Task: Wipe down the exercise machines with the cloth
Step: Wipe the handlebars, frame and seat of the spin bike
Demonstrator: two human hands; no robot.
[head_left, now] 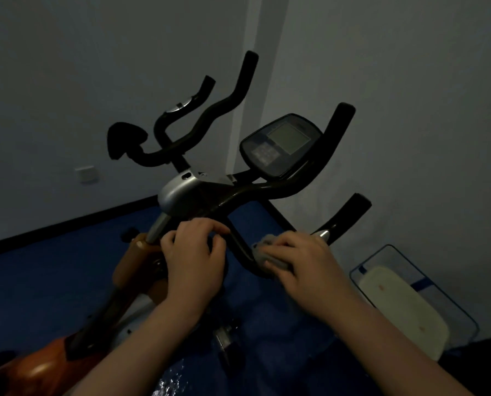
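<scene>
An exercise bike with black handlebars (270,192), a grey console (281,144) and an orange frame (135,267) stands in a dim room. My left hand (194,258) curls round the near left part of the handlebar. My right hand (307,261) grips a small grey cloth (267,252) and presses it against the near right handlebar tube. A silver grip sensor (322,234) shows just beyond my right hand.
The floor is blue (38,281), with pale walls behind and a wall socket (87,174) at the left. A wire-framed bin with a white lining (404,304) sits on the floor at the right. A pedal (227,335) lies below my hands.
</scene>
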